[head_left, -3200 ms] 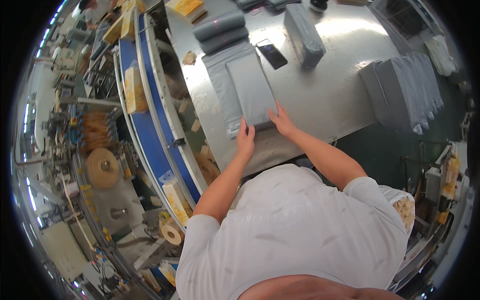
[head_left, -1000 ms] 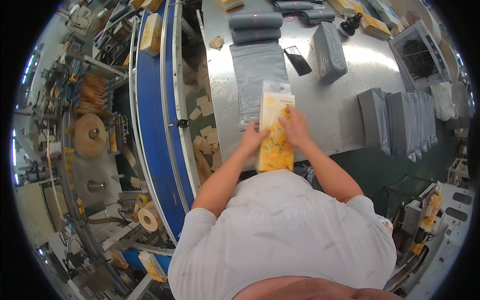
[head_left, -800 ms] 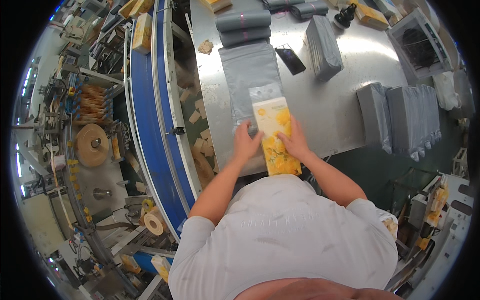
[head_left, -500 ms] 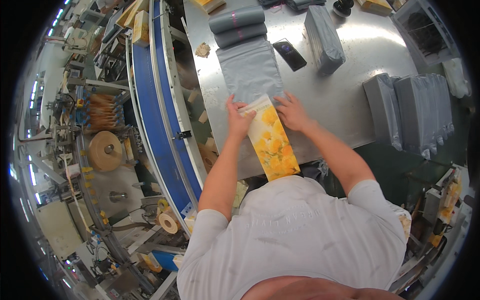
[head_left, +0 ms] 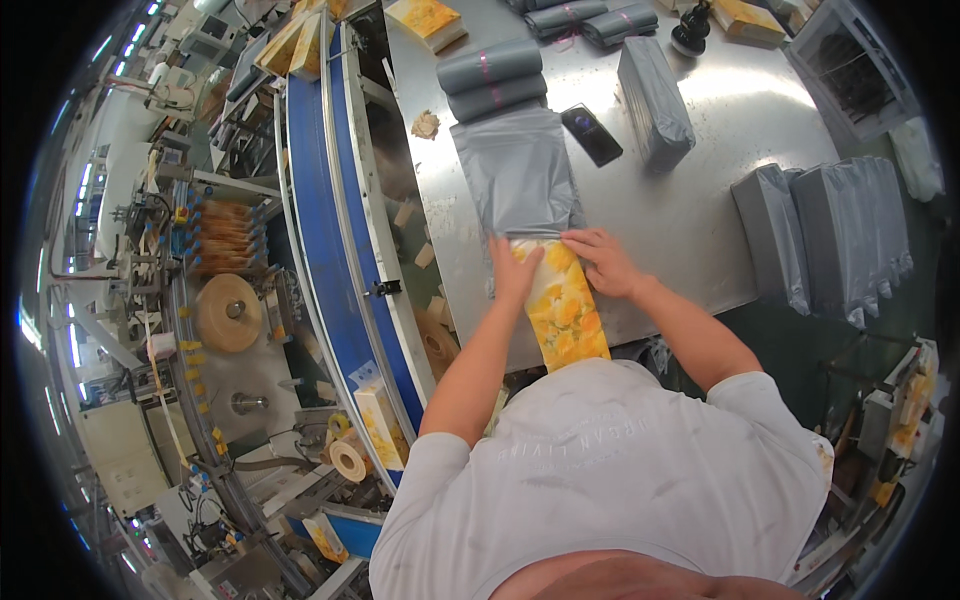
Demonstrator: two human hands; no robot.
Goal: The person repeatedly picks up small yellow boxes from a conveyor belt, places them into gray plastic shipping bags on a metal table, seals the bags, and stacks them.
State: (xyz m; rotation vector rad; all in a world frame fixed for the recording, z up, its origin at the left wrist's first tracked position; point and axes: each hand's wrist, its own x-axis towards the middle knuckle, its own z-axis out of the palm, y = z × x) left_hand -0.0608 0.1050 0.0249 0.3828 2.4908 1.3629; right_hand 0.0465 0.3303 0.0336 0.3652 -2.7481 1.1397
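I am standing at a long steel table (head_left: 700, 215) in a packing hall, with a blue conveyor belt (head_left: 330, 250) curving along its left edge and machinery crowding the floor beyond it, among it a brown tape roll (head_left: 229, 312) on a spindle. More yellow boxes (head_left: 380, 425) are sitting on the belt near my left elbow.

Along the table's right edge a row of filled grey bags (head_left: 830, 235) is standing packed close together. Another filled grey parcel (head_left: 655, 100) is lying toward the far edge, and two rolled grey bags (head_left: 490, 80) are lying just left of it. A black phone (head_left: 592, 135) is lying between the parcel and the flat bag.

At the near edge I am working a yellow flowered pack (head_left: 562, 310) into the mouth of a flat grey mailing bag (head_left: 520, 180); the pack's far end is meeting the bag's opening while its near end is hanging over the table's edge toward my chest.

My left hand (head_left: 512, 272) is pressing flat on the pack's left side, fingers lying together. My right hand (head_left: 600, 262) is resting at the bag's mouth, fingers curled on the pack's far right corner.
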